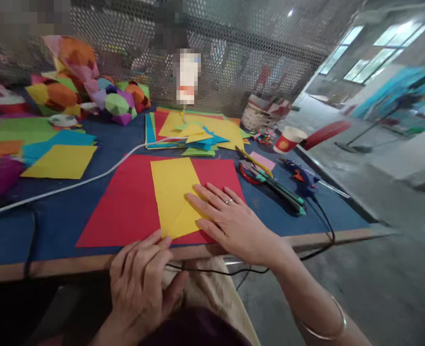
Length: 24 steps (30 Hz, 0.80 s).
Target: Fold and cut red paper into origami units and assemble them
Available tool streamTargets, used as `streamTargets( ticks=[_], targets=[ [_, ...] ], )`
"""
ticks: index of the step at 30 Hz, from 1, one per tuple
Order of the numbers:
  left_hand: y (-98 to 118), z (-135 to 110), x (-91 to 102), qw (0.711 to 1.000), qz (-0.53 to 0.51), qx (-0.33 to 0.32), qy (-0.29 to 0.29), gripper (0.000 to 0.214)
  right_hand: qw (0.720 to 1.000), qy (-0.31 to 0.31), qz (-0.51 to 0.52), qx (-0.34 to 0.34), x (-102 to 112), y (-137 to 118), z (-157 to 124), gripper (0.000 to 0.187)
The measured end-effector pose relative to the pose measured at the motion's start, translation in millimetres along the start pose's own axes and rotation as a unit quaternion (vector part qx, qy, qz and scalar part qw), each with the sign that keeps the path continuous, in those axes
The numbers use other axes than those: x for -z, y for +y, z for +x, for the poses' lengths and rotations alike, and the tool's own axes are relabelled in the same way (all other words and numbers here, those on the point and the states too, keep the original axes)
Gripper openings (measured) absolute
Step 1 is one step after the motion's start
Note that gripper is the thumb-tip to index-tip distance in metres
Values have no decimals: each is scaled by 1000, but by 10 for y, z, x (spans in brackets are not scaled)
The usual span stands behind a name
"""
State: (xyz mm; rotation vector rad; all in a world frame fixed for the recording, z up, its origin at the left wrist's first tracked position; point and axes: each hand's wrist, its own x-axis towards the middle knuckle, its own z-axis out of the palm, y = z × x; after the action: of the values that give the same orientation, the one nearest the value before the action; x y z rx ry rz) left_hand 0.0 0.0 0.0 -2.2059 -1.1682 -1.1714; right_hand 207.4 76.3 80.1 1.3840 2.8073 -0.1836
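A yellow sheet of paper (174,187) lies on a larger red sheet (126,202) near the table's front edge. One part of the yellow sheet is folded over, with a slanting edge running to its near left corner. My right hand (230,221), wearing a ring, rests flat on the yellow paper's right side with its fingers spread. At the near left corner, my left hand (143,274) touches the paper with its fingertips, its fingers slightly bent and its thumb apart below the table edge.
Right of the red sheet lie scissors (250,173), a dark cutter (281,192) and a blue glue gun (304,180). A paper cup (290,139) stands behind. Coloured sheets (212,127) are stacked at the back; paper balls (120,105) sit left. A white cable (122,166) crosses the table.
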Motion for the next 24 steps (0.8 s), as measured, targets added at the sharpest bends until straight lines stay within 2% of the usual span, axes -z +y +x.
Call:
streamTargets(
  ticks=[8,12,16,18,21,24],
  targets=[
    [6,-8,7,1000,16,2,-5,21,1000,1,3,-9,-36,153,-52,58],
    [10,-9,1,1000,24,-4,-4,20,998,2,44,-46,-34,25,-18,62],
    [-20,-19,-28,999,39,-22,5,16,988,29,102,-114,-70,-274,76,99],
    [-45,-36,-38,998,45,-43,11,17,986,35,102,-127,-98,-355,112,108],
    [-66,-61,-42,998,35,-55,10,21,985,24,83,-148,-129,-270,102,106],
    [-65,-68,-44,999,22,-46,10,18,985,18,54,-163,-138,-18,25,98]
  ],
)
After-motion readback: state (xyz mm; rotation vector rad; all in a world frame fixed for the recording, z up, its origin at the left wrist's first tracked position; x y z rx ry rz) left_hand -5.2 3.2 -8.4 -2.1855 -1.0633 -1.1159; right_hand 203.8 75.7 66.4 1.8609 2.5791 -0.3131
